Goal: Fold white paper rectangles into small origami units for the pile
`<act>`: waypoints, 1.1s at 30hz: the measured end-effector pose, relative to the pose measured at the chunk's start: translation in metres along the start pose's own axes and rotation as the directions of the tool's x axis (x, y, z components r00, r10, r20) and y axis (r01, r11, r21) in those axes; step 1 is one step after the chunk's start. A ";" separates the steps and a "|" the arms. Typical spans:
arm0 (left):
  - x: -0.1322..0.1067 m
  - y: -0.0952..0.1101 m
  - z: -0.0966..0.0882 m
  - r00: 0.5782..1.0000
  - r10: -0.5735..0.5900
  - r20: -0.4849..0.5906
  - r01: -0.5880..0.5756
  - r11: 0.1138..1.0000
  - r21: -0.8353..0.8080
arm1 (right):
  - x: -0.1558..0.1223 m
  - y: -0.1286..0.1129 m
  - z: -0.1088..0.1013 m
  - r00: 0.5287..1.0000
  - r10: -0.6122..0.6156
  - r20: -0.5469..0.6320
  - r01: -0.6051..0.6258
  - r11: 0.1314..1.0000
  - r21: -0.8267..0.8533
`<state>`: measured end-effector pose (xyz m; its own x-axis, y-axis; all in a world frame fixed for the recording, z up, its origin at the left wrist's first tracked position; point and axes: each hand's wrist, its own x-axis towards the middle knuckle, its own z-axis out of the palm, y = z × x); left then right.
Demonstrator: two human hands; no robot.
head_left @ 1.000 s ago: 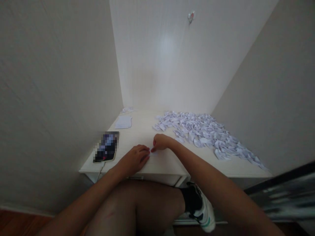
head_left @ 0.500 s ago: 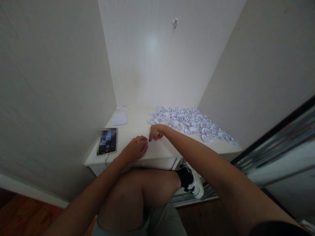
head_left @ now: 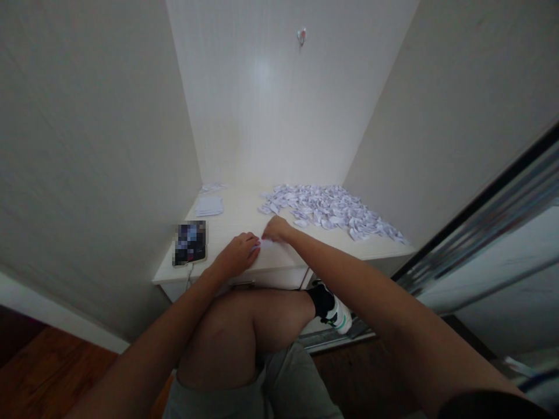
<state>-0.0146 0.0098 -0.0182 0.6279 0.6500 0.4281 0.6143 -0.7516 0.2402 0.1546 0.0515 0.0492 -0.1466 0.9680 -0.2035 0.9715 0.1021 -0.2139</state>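
Since the earlier frame, the right hand (head_left: 276, 229) had lowered from a raised pinch to lie flatter on the worktop (head_left: 238, 224), and the view had shifted so that the worktop sat higher and smaller. Both hands had stayed close together near the front edge.

The left hand (head_left: 238, 255) rested palm down on the worktop, fingers bent, its fingertips on a small white paper (head_left: 264, 245). The right hand's fingertips pressed the same paper from the far side. Neither grip enclosed the paper; both were flat, pressing contacts. The paper lay between the two hands, near the front edge of the worktop. Its folds could not be made out.

No container was in view. A large pile (head_left: 332, 210) of small folded white papers lay loose on the right half of the worktop, just beyond the right hand. A stack (head_left: 209, 206) of flat sheets lay at the far left, with a few scraps (head_left: 212, 187) behind it against the wall. A phone (head_left: 190, 242) lay at the left front edge, its screen blurred, with a cable (head_left: 189, 277) hanging off the edge.

No brand, label or writing could be read.
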 end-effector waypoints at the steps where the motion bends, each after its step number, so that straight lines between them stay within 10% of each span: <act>1: 0.000 0.000 0.000 1.000 -0.002 -0.001 0.002 1.000 -0.001 | -0.004 0.002 0.004 0.999 -0.004 -0.048 0.004 1.000 0.013; 10: 0.000 -0.001 0.000 1.000 -0.016 0.003 0.016 1.000 0.004 | -0.037 0.018 0.042 0.919 -0.153 -0.364 0.193 0.978 0.076; 22: 0.001 0.003 -0.002 0.999 -0.045 -0.013 0.045 0.999 -0.024 | -0.037 0.040 0.052 0.742 -0.525 -0.418 0.560 0.827 -0.045; 33: 0.002 0.006 -0.005 0.998 -0.054 0.013 0.054 0.999 0.003 | -0.028 0.036 0.043 0.848 -0.277 -0.451 0.375 0.915 0.145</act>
<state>-0.0122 0.0061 -0.0117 0.6004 0.6908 0.4029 0.6486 -0.7153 0.2599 0.1861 0.0181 0.0063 -0.3091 0.8965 0.3175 0.8074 0.4238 -0.4105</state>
